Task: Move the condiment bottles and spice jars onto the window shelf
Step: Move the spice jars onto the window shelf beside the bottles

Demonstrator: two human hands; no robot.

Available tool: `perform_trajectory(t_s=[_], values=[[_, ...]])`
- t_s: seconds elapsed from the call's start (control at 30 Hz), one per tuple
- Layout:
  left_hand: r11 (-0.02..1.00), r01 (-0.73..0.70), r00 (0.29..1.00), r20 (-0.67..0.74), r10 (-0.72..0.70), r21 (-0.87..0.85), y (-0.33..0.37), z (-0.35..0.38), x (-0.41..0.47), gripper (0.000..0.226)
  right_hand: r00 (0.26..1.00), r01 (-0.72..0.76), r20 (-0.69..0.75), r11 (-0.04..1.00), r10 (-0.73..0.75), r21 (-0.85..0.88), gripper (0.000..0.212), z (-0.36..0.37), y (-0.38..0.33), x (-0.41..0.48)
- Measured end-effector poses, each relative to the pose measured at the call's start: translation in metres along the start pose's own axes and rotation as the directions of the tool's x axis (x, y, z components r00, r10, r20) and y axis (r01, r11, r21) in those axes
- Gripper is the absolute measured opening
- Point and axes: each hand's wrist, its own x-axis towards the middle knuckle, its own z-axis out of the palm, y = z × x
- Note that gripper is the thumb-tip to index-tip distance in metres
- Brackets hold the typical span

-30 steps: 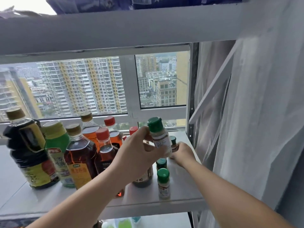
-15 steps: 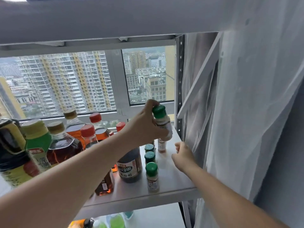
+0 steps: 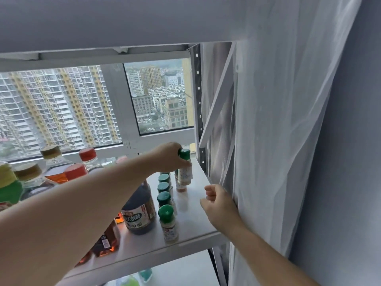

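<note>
My left hand [image 3: 167, 159] grips a green-capped spice jar [image 3: 185, 170] by its top, near the back right of the white window shelf [image 3: 195, 221]. The jar hangs just above another small jar [image 3: 180, 187] standing behind it. A row of several green-capped spice jars [image 3: 165, 198] stands in front, the nearest one [image 3: 169, 223] by the shelf's front edge. A dark vinegar bottle [image 3: 140, 211] stands left of the row. My right hand [image 3: 218, 203] hovers over the shelf's right edge with fingers loosely curled, holding nothing.
Oil and sauce bottles with red and gold caps [image 3: 68, 168] crowd the shelf's left side behind my left arm. A metal shelf post [image 3: 198, 100] rises at the back right. A sheer white curtain [image 3: 278, 141] hangs right of the shelf. An upper shelf [image 3: 103, 21] spans overhead.
My left hand carried the green-capped jar farther back and right, lowering it toward the shelf. My right hand drew back from the jars toward the right edge.
</note>
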Motion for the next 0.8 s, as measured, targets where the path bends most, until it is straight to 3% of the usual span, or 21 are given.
perform_trajectory(t_s=[0.4,0.8], values=[[0.924,-0.017,0.978,0.199,-0.064,0.381,-0.008,0.031,0.02,0.033,0.999,0.043,-0.029,0.991,-0.04,0.13,0.023,-0.033,-0.019,-0.063],[0.902,-0.05,0.989,0.146,-0.014,0.428,-0.008,0.043,0.02,0.046,0.997,0.033,-0.067,0.992,-0.025,0.12,0.022,-0.042,-0.015,-0.07]])
